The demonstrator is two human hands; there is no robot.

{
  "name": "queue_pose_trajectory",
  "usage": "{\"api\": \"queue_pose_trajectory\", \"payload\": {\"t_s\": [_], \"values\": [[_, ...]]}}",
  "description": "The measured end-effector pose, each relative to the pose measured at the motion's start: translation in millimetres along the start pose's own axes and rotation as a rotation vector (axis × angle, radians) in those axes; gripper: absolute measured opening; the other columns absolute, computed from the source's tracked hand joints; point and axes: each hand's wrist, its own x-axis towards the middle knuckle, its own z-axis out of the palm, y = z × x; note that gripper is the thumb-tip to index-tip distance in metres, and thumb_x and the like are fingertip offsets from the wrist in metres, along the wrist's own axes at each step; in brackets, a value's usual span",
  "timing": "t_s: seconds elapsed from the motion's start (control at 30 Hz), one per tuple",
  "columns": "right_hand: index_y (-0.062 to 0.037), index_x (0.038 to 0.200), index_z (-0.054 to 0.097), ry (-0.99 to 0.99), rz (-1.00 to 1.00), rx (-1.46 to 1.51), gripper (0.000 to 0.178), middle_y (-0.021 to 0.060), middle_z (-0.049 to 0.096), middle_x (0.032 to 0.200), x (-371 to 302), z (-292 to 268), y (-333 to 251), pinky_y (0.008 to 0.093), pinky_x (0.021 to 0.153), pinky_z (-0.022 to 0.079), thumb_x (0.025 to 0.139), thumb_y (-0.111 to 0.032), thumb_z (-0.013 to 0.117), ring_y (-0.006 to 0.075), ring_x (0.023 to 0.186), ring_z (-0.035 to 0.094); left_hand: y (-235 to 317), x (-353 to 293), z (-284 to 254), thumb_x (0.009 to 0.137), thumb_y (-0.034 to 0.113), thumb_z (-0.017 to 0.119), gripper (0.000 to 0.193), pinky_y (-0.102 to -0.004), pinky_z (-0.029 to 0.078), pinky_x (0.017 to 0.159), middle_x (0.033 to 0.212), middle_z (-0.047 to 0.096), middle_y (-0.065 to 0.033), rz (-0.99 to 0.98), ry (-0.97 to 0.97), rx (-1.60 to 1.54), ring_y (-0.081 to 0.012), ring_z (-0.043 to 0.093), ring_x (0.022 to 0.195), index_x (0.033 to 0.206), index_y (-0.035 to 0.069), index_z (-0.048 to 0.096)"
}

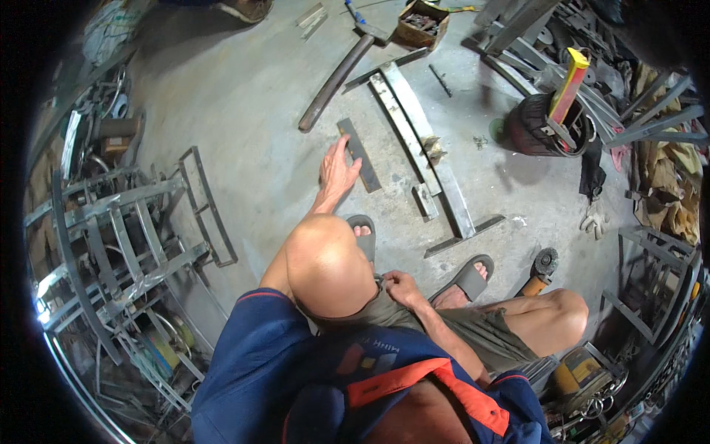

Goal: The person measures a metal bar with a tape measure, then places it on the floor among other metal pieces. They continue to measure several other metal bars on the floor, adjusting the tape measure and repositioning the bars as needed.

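My left hand (340,172) reaches down past my raised left knee to a flat metal bar (360,157) lying on the concrete floor. Its fingers are spread, and their tips touch or hover just over the bar's left side. Close to my lap, my right hand (403,288) is closed against my shorts (384,311); whatever its curled fingers hold is hidden. Right of the flat bar lies a welded metal frame (414,122) of long bars with crosspieces at both ends. A short piece of square tube (424,201) sits beside its lower part.
A hammer (336,81) lies ahead, near a box of small metal parts (422,26). To the right stand a dark bucket (543,126) and an angle grinder (540,270). Metal frames (133,222) crowd the left side. A glove (594,220) lies at right.
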Motion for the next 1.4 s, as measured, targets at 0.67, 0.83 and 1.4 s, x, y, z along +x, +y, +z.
{"api": "queue_pose_trajectory", "payload": {"t_s": [0.67,0.83,1.4], "values": [[0.0103,0.120,0.063,0.030,0.040,0.173,0.031,0.0126,0.069,0.076,-15.6,-11.0,-32.4,0.0334,0.056,0.053,0.096,-0.009,0.063,0.0181,0.058,0.065,10.1,6.9,-15.1,0.076,0.022,0.083,0.077,-0.0556,0.055,0.080,0.097,0.072,-0.0257,-0.151,-0.410,0.220,-0.0454,0.070,0.092,0.144,0.013,0.047],[0.0067,0.119,0.065,0.022,0.061,0.230,0.027,0.0104,0.068,0.078,-11.4,-8.2,-24.4,0.0331,0.055,0.051,0.096,-0.006,0.059,0.0164,0.061,0.063,17.7,9.3,-19.6,0.077,0.022,0.085,0.084,-0.0551,0.056,0.081,0.095,0.072,-0.0270,-0.173,-0.383,0.136,-0.0464,0.071,0.091,0.148,0.007,0.041],[0.0128,0.120,0.062,0.050,0.020,0.239,0.032,0.0129,0.068,0.074,-5.2,-6.8,-13.9,0.0345,0.053,0.052,0.095,-0.007,0.062,0.0185,0.056,0.065,8.2,12.1,-14.9,0.076,0.026,0.086,0.083,-0.0534,0.056,0.078,0.091,0.072,-0.0257,-0.137,-0.345,0.194,-0.0458,0.071,0.088,0.146,0.012,0.044]]}}
